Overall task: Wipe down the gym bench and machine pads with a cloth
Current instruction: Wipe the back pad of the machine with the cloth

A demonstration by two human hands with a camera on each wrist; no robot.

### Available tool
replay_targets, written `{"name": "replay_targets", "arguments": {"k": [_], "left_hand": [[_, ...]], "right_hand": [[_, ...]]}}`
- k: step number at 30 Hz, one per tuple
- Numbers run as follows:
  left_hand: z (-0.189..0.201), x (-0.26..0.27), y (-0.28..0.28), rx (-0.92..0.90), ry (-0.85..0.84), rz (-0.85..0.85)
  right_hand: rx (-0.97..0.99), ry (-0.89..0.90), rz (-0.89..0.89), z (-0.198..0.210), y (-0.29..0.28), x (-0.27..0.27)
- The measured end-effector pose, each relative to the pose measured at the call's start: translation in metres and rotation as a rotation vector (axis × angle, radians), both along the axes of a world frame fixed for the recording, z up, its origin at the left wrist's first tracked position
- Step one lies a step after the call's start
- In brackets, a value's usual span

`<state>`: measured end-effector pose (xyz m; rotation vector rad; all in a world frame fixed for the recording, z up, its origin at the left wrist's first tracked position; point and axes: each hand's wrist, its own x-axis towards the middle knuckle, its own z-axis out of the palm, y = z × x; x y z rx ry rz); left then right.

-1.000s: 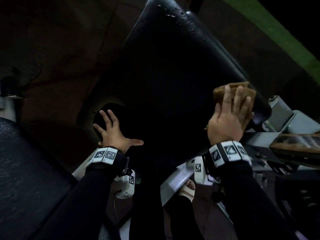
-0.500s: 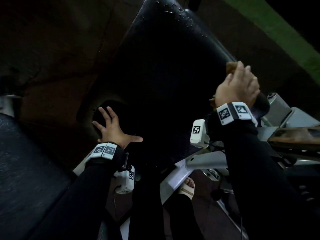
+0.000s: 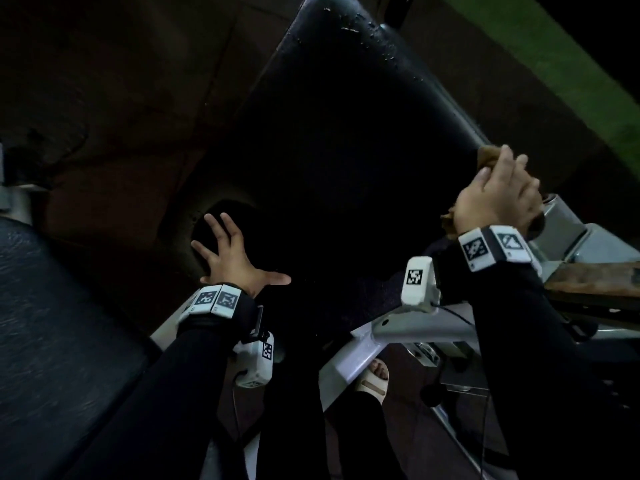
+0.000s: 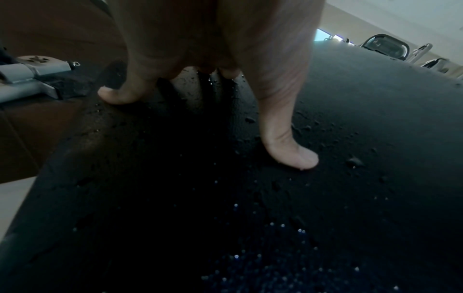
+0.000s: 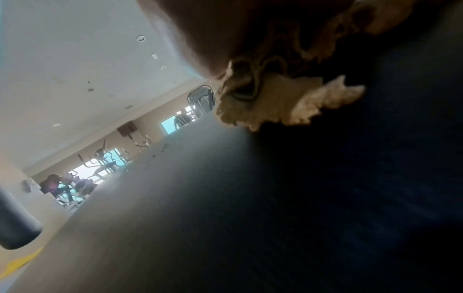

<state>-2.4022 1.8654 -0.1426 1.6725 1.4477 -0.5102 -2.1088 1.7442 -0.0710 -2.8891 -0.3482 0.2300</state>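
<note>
A long black bench pad [image 3: 346,140] runs from lower centre to the top of the head view, wet with droplets near its far end and near my left hand. My right hand [image 3: 498,195] presses a tan cloth [image 3: 486,157] against the pad's right edge, fingers laid over it. A frayed edge of the cloth [image 5: 295,101] hangs under my palm in the right wrist view. My left hand [image 3: 232,254] lies flat with spread fingers on the pad's near left corner. Its thumb [image 4: 290,150] and a fingertip [image 4: 117,95] touch the wet pad [image 4: 350,119].
The white metal frame [image 3: 388,323] of the bench lies under my arms, with my sandalled foot [image 3: 374,379] beside it. Another dark pad [image 3: 52,341] sits at the left. Grey machine parts [image 3: 588,237] and a brown panel [image 3: 595,278] stand at the right. A green floor strip [image 3: 554,64] runs top right.
My right hand has slid the cloth along the pad's right edge, away from me, and the wrist has turned up. My left hand has stayed flat in the same spot.
</note>
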Motion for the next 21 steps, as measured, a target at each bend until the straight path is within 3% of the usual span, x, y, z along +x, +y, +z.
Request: {"name": "replay_targets", "arguments": {"k": [7,12,21], "left_hand": [[-0.001,0.000,-0.001,0.017,0.005,-0.003],[-0.002,0.001,0.000,0.018,0.015,-0.002],[0.002,0.002,0.000,-0.017,0.011,0.013]], "right_hand": [[0.080,0.090,0.279,0.004,0.024,0.002],[-0.037,0.020,0.291,-0.004,0.004,-0.007],[0.041,0.102,0.120,0.007,0.098,0.018]]}}
